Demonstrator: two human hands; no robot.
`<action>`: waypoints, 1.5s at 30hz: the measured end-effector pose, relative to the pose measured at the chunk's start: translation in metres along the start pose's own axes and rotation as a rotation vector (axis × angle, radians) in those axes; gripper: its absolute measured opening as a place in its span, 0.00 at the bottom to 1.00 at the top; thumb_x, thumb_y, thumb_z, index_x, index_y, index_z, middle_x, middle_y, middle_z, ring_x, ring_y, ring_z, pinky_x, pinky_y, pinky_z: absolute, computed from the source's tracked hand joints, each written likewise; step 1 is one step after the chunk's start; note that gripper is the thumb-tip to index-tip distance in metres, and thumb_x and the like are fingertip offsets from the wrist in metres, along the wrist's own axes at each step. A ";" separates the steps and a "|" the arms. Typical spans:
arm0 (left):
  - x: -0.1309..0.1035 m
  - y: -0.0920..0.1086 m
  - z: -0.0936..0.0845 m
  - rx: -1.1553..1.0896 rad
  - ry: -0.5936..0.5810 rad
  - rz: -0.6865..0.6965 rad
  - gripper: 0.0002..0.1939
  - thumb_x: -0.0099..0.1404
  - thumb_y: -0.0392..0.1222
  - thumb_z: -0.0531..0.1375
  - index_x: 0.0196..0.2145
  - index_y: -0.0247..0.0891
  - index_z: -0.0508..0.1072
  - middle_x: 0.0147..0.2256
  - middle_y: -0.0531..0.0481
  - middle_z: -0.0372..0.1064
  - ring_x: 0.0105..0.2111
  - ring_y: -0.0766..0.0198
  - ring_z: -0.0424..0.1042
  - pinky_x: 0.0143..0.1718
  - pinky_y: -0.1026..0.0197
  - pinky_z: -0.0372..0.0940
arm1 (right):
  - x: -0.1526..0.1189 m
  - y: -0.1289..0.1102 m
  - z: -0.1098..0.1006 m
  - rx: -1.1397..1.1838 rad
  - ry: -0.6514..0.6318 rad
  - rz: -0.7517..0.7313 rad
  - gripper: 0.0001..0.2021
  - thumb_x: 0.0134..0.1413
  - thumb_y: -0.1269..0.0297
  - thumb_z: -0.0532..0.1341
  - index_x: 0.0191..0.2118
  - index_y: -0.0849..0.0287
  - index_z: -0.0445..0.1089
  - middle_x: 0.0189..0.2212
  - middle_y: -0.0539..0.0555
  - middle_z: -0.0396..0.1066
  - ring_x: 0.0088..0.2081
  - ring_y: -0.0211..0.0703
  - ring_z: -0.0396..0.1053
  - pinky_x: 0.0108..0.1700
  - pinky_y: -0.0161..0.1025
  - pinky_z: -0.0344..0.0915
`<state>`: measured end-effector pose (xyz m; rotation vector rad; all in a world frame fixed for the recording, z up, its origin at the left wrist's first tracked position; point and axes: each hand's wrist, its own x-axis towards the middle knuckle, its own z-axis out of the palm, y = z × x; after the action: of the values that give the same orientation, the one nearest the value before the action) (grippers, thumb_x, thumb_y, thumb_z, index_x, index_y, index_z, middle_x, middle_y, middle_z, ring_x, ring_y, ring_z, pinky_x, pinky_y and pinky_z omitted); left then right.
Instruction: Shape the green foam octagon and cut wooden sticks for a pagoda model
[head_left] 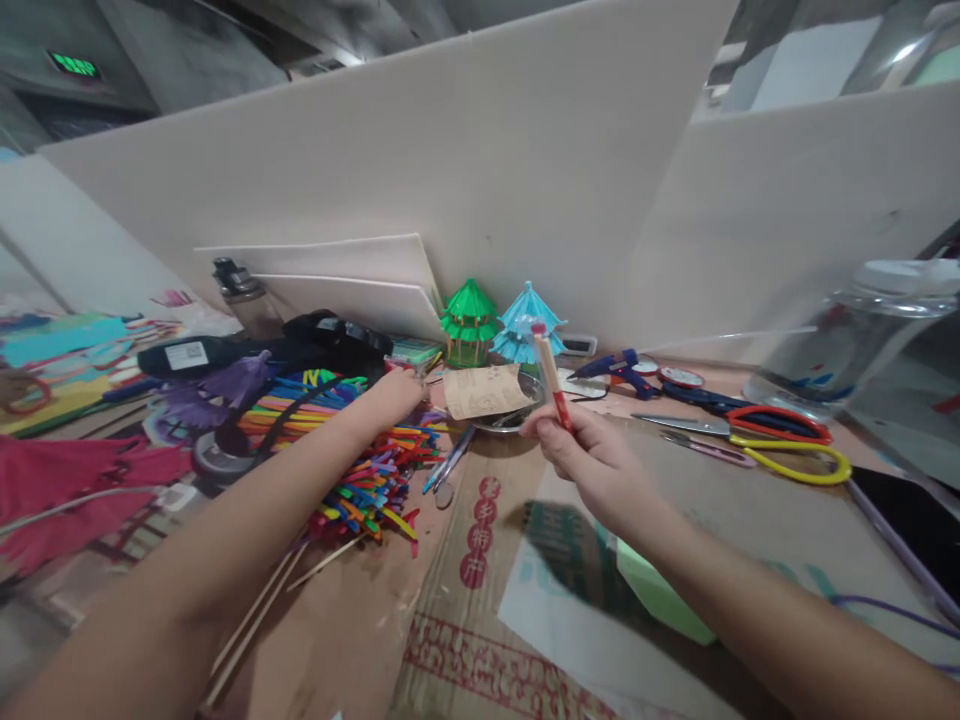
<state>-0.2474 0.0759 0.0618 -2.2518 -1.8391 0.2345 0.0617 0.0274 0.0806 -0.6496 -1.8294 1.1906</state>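
Observation:
My right hand (581, 440) is closed around a few short wooden sticks (551, 375) with red at the lower end and a pinkish-red tip, held upright above the table. Stretched to the back, my left hand (401, 392) is at the far edge of a pile of colourful pipe cleaners (375, 480); its fingers are blurred and partly hidden. Between the hands stands a round metal dish (506, 428) with a brown paper piece (484, 391) on it. Behind are a green miniature pavilion (470, 318) and a light blue one (528, 322).
To the right lie a blue glue gun (626, 372), scissors with red and yellow handles (787, 445), a phone (907, 530) and a clear jug (862, 340). A light green block (660, 590) sits under my right forearm. Thin sticks (259, 610) lie at the left front.

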 end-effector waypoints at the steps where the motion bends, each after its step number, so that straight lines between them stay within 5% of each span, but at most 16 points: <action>1: 0.000 -0.001 0.004 -0.011 -0.013 -0.016 0.18 0.71 0.46 0.61 0.53 0.33 0.71 0.52 0.41 0.70 0.48 0.55 0.73 0.49 0.47 0.72 | -0.001 -0.001 0.001 -0.004 -0.003 -0.004 0.14 0.65 0.52 0.56 0.38 0.57 0.71 0.21 0.45 0.53 0.23 0.36 0.49 0.25 0.35 0.47; 6: 0.000 -0.005 -0.002 -0.143 0.018 -0.189 0.19 0.71 0.46 0.61 0.54 0.34 0.70 0.51 0.42 0.70 0.47 0.56 0.74 0.48 0.48 0.72 | -0.003 0.001 -0.001 -0.015 0.007 -0.021 0.14 0.66 0.52 0.56 0.39 0.57 0.72 0.22 0.46 0.56 0.23 0.35 0.51 0.24 0.34 0.49; 11: -0.022 0.011 -0.054 -0.315 0.239 -0.341 0.21 0.78 0.45 0.43 0.52 0.33 0.72 0.44 0.38 0.76 0.44 0.55 0.77 0.47 0.54 0.70 | 0.000 0.010 -0.001 -0.011 0.040 0.000 0.17 0.68 0.50 0.53 0.46 0.56 0.73 0.27 0.50 0.68 0.25 0.37 0.63 0.28 0.36 0.61; 13: -0.037 0.034 -0.079 -0.448 0.307 -0.260 0.27 0.79 0.48 0.36 0.56 0.36 0.69 0.43 0.43 0.78 0.40 0.61 0.78 0.43 0.61 0.71 | 0.003 0.013 0.001 -0.031 0.045 -0.025 0.19 0.68 0.49 0.54 0.52 0.54 0.72 0.38 0.55 0.76 0.37 0.43 0.73 0.40 0.42 0.70; 16: -0.055 0.078 -0.107 -0.984 0.258 0.119 0.29 0.77 0.55 0.39 0.55 0.35 0.71 0.41 0.43 0.78 0.32 0.61 0.77 0.34 0.61 0.72 | 0.003 0.013 0.007 0.013 0.013 -0.069 0.20 0.64 0.45 0.58 0.53 0.51 0.71 0.49 0.57 0.75 0.51 0.49 0.72 0.53 0.49 0.68; 19: -0.055 0.106 -0.115 -0.923 0.340 0.284 0.21 0.75 0.52 0.49 0.49 0.39 0.77 0.51 0.44 0.74 0.49 0.57 0.74 0.52 0.57 0.69 | -0.001 0.008 0.013 0.224 -0.127 0.057 0.21 0.61 0.41 0.59 0.46 0.54 0.70 0.31 0.50 0.72 0.30 0.39 0.69 0.34 0.39 0.69; 21: -0.043 0.099 -0.110 -0.752 0.332 0.259 0.20 0.75 0.51 0.50 0.47 0.41 0.78 0.53 0.45 0.73 0.53 0.57 0.72 0.55 0.58 0.66 | -0.003 0.003 0.015 0.310 -0.155 0.161 0.21 0.61 0.41 0.59 0.43 0.55 0.67 0.21 0.43 0.58 0.20 0.33 0.54 0.21 0.32 0.54; 23: -0.027 0.073 -0.098 -0.545 0.252 0.100 0.20 0.76 0.49 0.48 0.50 0.41 0.77 0.52 0.47 0.75 0.50 0.59 0.74 0.50 0.62 0.68 | -0.003 -0.002 0.013 0.329 -0.107 0.180 0.20 0.60 0.42 0.60 0.42 0.55 0.65 0.19 0.40 0.49 0.18 0.31 0.46 0.20 0.32 0.45; 25: -0.013 0.040 -0.080 -0.285 0.144 -0.107 0.18 0.75 0.46 0.50 0.53 0.42 0.76 0.50 0.47 0.76 0.49 0.57 0.75 0.50 0.61 0.67 | 0.000 -0.005 0.010 0.324 -0.055 0.136 0.18 0.60 0.44 0.61 0.40 0.55 0.64 0.19 0.40 0.50 0.19 0.32 0.47 0.21 0.33 0.47; 29: -0.003 -0.001 -0.034 -0.119 -0.077 -0.152 0.12 0.69 0.43 0.62 0.46 0.34 0.77 0.44 0.41 0.76 0.44 0.55 0.76 0.48 0.53 0.70 | 0.004 -0.006 0.004 0.316 -0.009 0.091 0.18 0.59 0.45 0.62 0.37 0.56 0.64 0.20 0.41 0.51 0.19 0.31 0.46 0.21 0.34 0.45; 34: -0.008 0.005 0.000 0.022 -0.182 -0.159 0.19 0.71 0.46 0.61 0.54 0.33 0.70 0.52 0.40 0.69 0.48 0.55 0.73 0.48 0.48 0.72 | 0.001 -0.004 0.002 0.264 -0.037 0.167 0.22 0.57 0.42 0.62 0.38 0.59 0.67 0.19 0.40 0.49 0.18 0.30 0.43 0.20 0.34 0.40; 45: -0.008 -0.002 -0.001 0.111 -0.196 -0.105 0.18 0.71 0.46 0.61 0.54 0.34 0.70 0.52 0.41 0.70 0.48 0.55 0.73 0.48 0.48 0.72 | 0.000 -0.009 0.001 0.272 -0.060 0.173 0.23 0.56 0.40 0.62 0.37 0.59 0.69 0.19 0.41 0.49 0.18 0.30 0.45 0.20 0.34 0.42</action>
<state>-0.2504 0.0687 0.0626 -2.1159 -1.9798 0.5419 0.0608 0.0236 0.0884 -0.6308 -1.6440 1.5560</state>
